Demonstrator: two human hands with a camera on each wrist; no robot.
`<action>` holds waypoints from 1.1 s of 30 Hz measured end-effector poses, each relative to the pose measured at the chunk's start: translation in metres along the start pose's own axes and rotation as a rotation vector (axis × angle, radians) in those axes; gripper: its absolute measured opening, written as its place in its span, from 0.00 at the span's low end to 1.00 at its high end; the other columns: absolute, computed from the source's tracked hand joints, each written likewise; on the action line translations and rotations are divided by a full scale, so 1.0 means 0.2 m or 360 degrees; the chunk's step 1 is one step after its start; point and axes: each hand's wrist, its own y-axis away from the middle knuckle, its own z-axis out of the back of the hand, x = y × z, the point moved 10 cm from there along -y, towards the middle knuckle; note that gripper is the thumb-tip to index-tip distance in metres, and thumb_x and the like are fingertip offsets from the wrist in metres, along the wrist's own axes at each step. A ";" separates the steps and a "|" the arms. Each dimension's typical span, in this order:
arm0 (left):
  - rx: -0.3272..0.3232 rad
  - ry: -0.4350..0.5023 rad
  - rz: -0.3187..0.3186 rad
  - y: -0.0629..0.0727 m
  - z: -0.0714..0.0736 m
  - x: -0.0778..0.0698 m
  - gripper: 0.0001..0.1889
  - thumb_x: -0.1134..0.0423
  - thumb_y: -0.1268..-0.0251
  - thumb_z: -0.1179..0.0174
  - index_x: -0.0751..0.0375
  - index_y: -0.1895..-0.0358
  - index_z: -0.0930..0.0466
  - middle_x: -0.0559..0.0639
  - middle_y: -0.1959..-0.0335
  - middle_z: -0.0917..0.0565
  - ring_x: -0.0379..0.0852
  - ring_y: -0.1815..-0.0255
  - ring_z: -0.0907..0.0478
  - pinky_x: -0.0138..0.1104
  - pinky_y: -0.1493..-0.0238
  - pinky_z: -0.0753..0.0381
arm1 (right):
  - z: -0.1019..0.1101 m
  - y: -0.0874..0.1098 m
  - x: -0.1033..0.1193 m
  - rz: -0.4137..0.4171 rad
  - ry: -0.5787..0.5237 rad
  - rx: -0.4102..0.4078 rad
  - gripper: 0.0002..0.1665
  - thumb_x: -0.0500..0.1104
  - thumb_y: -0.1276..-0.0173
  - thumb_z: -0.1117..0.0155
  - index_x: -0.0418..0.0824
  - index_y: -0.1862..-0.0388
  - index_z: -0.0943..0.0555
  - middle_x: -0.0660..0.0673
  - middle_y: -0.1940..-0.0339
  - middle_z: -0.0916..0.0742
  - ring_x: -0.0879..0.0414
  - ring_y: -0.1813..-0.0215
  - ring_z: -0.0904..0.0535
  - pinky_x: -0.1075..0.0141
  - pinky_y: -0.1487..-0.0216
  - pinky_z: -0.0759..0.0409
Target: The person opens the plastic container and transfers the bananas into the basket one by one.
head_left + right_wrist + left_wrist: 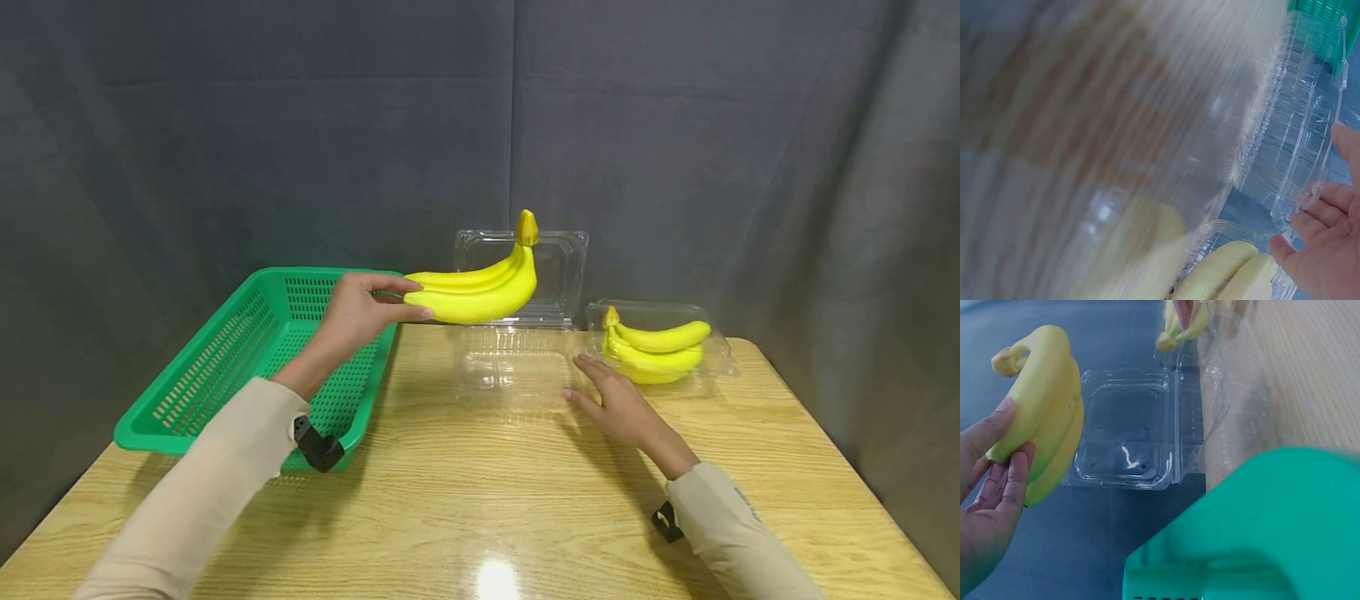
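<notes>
My left hand [360, 312] pinches a yellow bunch of bananas [483, 297] by the tips, thumb on one side and fingers on the other. The bunch is up in the air with its stem raised, in front of the upright lid of a clear plastic clamshell container [517, 367]. Beside that container's right edge is my right hand [618, 408], fingers extended and holding nothing. In the right wrist view its fingertips [1310, 222] are right at the container's rim. A second bunch of bananas [652, 364] lies in another clear container [722, 360], just beyond the right hand.
A green plastic basket [315, 272] with slotted sides stands at the left of the wooden table [480, 492], under the left forearm. Behind the table hangs a dark grey curtain [300, 150]. The table's right edge runs past the second container.
</notes>
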 end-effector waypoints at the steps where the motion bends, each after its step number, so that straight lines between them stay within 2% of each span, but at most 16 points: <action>1: -0.0004 0.0001 -0.0004 0.00 0.01 0.00 0.27 0.50 0.59 0.21 0.53 0.51 0.14 0.49 0.46 0.20 0.45 0.54 0.18 0.48 0.52 0.21 | 0.00 0.00 0.00 0.0001 0.0000 -0.0003 0.36 0.47 0.27 0.41 0.25 0.30 0.37 0.27 0.31 0.33 0.34 0.29 0.41 0.43 0.32 0.42; 8: -0.0032 -0.0037 -0.0043 0.05 0.08 0.00 0.26 0.50 0.55 0.23 0.55 0.50 0.14 0.49 0.46 0.21 0.45 0.52 0.18 0.47 0.52 0.22 | -0.01 0.00 0.00 -0.0004 -0.0004 0.0005 0.36 0.47 0.27 0.41 0.25 0.30 0.37 0.27 0.30 0.33 0.34 0.29 0.41 0.43 0.32 0.42; 16: -0.0090 -0.0031 -0.0040 0.11 0.17 0.01 0.27 0.49 0.55 0.23 0.57 0.50 0.14 0.49 0.45 0.20 0.45 0.52 0.18 0.44 0.52 0.22 | -0.01 0.00 0.00 -0.0013 -0.0003 0.0013 0.37 0.47 0.27 0.42 0.25 0.30 0.38 0.27 0.30 0.34 0.34 0.29 0.41 0.43 0.32 0.43; 23: -0.0118 -0.0026 -0.0021 0.15 0.22 0.03 0.27 0.50 0.54 0.23 0.57 0.49 0.15 0.49 0.44 0.20 0.43 0.54 0.18 0.38 0.55 0.21 | 0.00 0.00 0.00 -0.0007 -0.0017 0.0016 0.36 0.47 0.27 0.41 0.25 0.30 0.38 0.27 0.30 0.34 0.34 0.29 0.41 0.43 0.32 0.43; 33: -0.0146 0.0011 -0.0070 0.23 0.29 0.04 0.26 0.51 0.53 0.23 0.59 0.50 0.14 0.53 0.48 0.17 0.41 0.57 0.17 0.33 0.59 0.20 | 0.00 0.00 -0.01 -0.0020 -0.0001 0.0029 0.37 0.49 0.26 0.43 0.26 0.29 0.38 0.27 0.30 0.34 0.34 0.28 0.42 0.43 0.31 0.44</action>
